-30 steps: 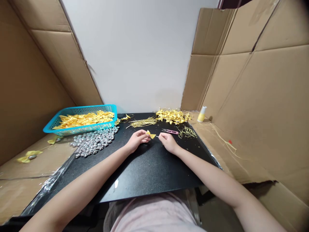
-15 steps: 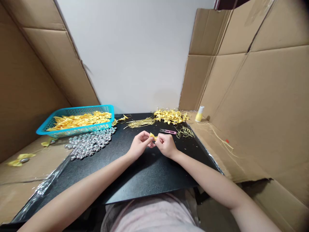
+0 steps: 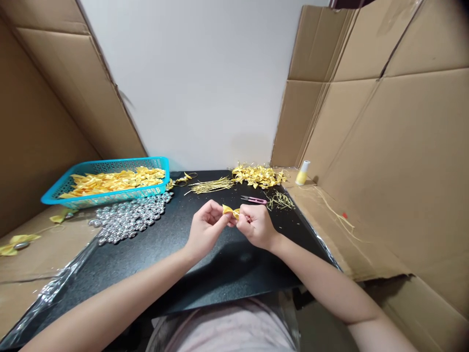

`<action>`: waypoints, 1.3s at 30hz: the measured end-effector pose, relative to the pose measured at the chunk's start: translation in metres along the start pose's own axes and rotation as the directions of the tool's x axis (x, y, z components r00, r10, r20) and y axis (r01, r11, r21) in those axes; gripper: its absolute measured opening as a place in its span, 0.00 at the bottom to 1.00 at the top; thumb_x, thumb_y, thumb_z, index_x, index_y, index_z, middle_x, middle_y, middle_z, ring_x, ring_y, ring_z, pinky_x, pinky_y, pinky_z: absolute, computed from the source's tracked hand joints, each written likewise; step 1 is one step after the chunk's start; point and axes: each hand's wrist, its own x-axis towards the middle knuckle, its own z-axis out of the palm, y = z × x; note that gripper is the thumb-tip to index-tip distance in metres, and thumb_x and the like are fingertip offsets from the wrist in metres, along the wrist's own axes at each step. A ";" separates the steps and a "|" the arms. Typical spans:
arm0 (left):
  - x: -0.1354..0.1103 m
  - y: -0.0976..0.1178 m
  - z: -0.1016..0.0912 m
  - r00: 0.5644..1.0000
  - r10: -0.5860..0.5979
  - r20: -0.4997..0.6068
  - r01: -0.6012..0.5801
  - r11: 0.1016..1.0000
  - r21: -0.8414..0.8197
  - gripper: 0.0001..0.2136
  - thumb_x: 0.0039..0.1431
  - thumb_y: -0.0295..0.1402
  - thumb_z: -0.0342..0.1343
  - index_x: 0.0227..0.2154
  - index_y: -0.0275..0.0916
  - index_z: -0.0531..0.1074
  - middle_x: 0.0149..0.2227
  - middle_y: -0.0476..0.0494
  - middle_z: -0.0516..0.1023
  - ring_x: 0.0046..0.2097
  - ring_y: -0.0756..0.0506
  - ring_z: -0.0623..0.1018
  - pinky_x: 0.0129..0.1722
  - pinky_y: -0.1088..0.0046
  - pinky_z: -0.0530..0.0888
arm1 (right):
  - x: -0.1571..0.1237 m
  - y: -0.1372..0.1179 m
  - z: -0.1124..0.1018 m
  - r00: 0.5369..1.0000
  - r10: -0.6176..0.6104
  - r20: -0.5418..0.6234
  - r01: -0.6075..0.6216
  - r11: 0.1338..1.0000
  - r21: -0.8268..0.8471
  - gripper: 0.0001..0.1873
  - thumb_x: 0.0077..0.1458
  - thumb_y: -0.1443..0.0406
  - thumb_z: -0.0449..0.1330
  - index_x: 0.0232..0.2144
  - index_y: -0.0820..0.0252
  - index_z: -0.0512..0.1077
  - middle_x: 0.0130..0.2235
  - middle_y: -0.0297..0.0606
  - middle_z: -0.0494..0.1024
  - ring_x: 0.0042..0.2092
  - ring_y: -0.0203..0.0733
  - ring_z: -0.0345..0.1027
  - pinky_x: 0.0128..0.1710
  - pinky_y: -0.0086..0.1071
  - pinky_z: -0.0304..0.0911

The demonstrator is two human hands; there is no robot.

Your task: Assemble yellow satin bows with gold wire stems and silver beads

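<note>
Both hands meet above the middle of the black tabletop (image 3: 205, 274). My left hand (image 3: 205, 229) and my right hand (image 3: 256, 226) pinch a small yellow ribbon bow (image 3: 230, 210) between their fingertips, one hand on each side of it. Just beyond the hands lie pink thread snips (image 3: 253, 199) and a bundle of thin gold wire ties (image 3: 210, 186). A heap of finished yellow bows (image 3: 258, 175) sits at the back of the table.
A turquoise basket (image 3: 110, 197) of yellow ribbon pieces stands at the back left, with a spread of silver beads (image 3: 128, 219) beside it. Gold wire offcuts (image 3: 280, 200) and a small yellow-white bottle (image 3: 302, 172) lie at the right. Cardboard panels wall both sides.
My hands have come together and drawn nearer to me, lifting the bow slightly. The right hand, earlier apart from the bow, now grips it.
</note>
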 end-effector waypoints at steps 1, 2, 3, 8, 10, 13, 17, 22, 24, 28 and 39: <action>0.000 0.000 0.000 1.000 0.009 0.001 -0.009 1.000 0.001 0.16 0.47 0.43 0.66 0.24 0.40 0.66 0.24 0.50 0.79 0.26 0.47 0.80 0.30 0.71 0.79 | 0.000 0.000 0.000 1.000 -0.004 0.002 0.003 1.000 0.005 0.17 0.53 0.64 0.50 0.16 0.56 0.50 0.17 0.27 0.53 0.19 0.30 0.46 0.21 0.28 0.44; 0.000 0.000 0.000 1.000 0.018 0.003 -0.018 1.000 -0.002 0.16 0.47 0.42 0.66 0.24 0.40 0.66 0.24 0.49 0.79 0.27 0.47 0.80 0.30 0.71 0.79 | 0.000 0.000 -0.001 1.000 -0.006 0.005 0.006 1.000 0.009 0.16 0.53 0.65 0.50 0.16 0.57 0.51 0.17 0.27 0.53 0.19 0.30 0.46 0.22 0.28 0.45; 0.000 0.000 -0.001 1.000 0.028 0.007 -0.028 1.000 -0.004 0.15 0.48 0.42 0.66 0.25 0.39 0.66 0.25 0.49 0.80 0.27 0.47 0.81 0.31 0.72 0.79 | 0.000 -0.001 -0.001 1.000 -0.008 0.007 0.008 1.000 0.010 0.16 0.52 0.65 0.50 0.16 0.57 0.51 0.17 0.27 0.53 0.20 0.29 0.46 0.22 0.28 0.45; 0.000 0.003 0.000 0.998 0.065 0.011 -0.065 0.998 0.010 0.16 0.49 0.42 0.66 0.25 0.39 0.66 0.25 0.47 0.81 0.28 0.46 0.82 0.31 0.71 0.79 | 0.000 -0.001 0.000 1.000 -0.016 -0.007 0.016 1.000 0.010 0.16 0.52 0.65 0.50 0.16 0.57 0.50 0.17 0.26 0.52 0.20 0.29 0.45 0.21 0.27 0.44; -0.001 0.004 0.000 0.997 0.082 0.009 -0.082 0.997 0.007 0.15 0.49 0.41 0.65 0.25 0.38 0.66 0.25 0.47 0.81 0.28 0.46 0.82 0.31 0.72 0.79 | 0.000 0.000 0.000 0.999 -0.037 -0.028 0.038 0.999 0.025 0.16 0.52 0.65 0.50 0.17 0.57 0.50 0.17 0.26 0.52 0.19 0.29 0.45 0.20 0.26 0.44; -0.001 0.003 0.000 0.994 0.109 0.005 -0.109 0.994 0.003 0.14 0.50 0.39 0.66 0.25 0.38 0.66 0.25 0.47 0.81 0.28 0.47 0.82 0.30 0.73 0.79 | 0.000 0.001 0.001 0.997 -0.059 -0.043 0.061 0.998 0.030 0.16 0.52 0.66 0.50 0.17 0.57 0.50 0.17 0.25 0.52 0.19 0.28 0.45 0.20 0.26 0.43; -0.001 0.001 0.000 0.990 0.143 -0.006 -0.143 0.990 0.014 0.13 0.50 0.37 0.66 0.24 0.37 0.67 0.26 0.46 0.81 0.28 0.46 0.82 0.30 0.74 0.79 | 0.000 0.000 0.001 0.996 -0.075 -0.040 0.076 0.997 0.022 0.16 0.52 0.66 0.50 0.17 0.57 0.50 0.17 0.25 0.52 0.19 0.28 0.45 0.20 0.25 0.43; -0.001 -0.006 -0.004 0.972 0.235 0.019 -0.236 0.969 0.071 0.09 0.53 0.32 0.63 0.25 0.37 0.69 0.28 0.46 0.83 0.29 0.48 0.82 0.30 0.76 0.78 | 0.001 -0.003 0.002 0.996 -0.071 -0.051 0.069 0.997 -0.040 0.15 0.51 0.67 0.49 0.16 0.57 0.48 0.16 0.25 0.51 0.18 0.28 0.44 0.19 0.26 0.42; 0.000 -0.011 -0.007 0.952 0.304 0.044 -0.307 0.944 0.125 0.06 0.54 0.30 0.62 0.26 0.38 0.71 0.30 0.46 0.83 0.30 0.48 0.82 0.30 0.77 0.78 | 0.001 -0.004 0.002 0.996 -0.074 -0.049 0.071 0.995 -0.068 0.15 0.51 0.67 0.49 0.17 0.56 0.48 0.17 0.25 0.51 0.18 0.28 0.44 0.19 0.26 0.42; 0.001 -0.016 -0.013 0.873 0.476 0.109 -0.487 0.827 0.281 0.02 0.54 0.26 0.61 0.29 0.38 0.74 0.31 0.46 0.83 0.31 0.48 0.82 0.30 0.77 0.77 | 0.000 -0.003 0.005 0.991 -0.125 -0.048 0.117 0.983 -0.140 0.15 0.52 0.69 0.48 0.18 0.56 0.47 0.18 0.26 0.52 0.19 0.29 0.46 0.21 0.26 0.44; -0.005 -0.008 -0.013 0.748 0.626 0.219 -0.661 0.676 0.324 0.07 0.52 0.21 0.60 0.32 0.39 0.74 0.35 0.42 0.83 0.35 0.47 0.82 0.35 0.75 0.77 | -0.007 0.002 0.010 0.920 -0.374 -0.114 0.316 0.884 -0.345 0.12 0.55 0.71 0.47 0.22 0.55 0.51 0.19 0.27 0.55 0.21 0.33 0.50 0.24 0.28 0.50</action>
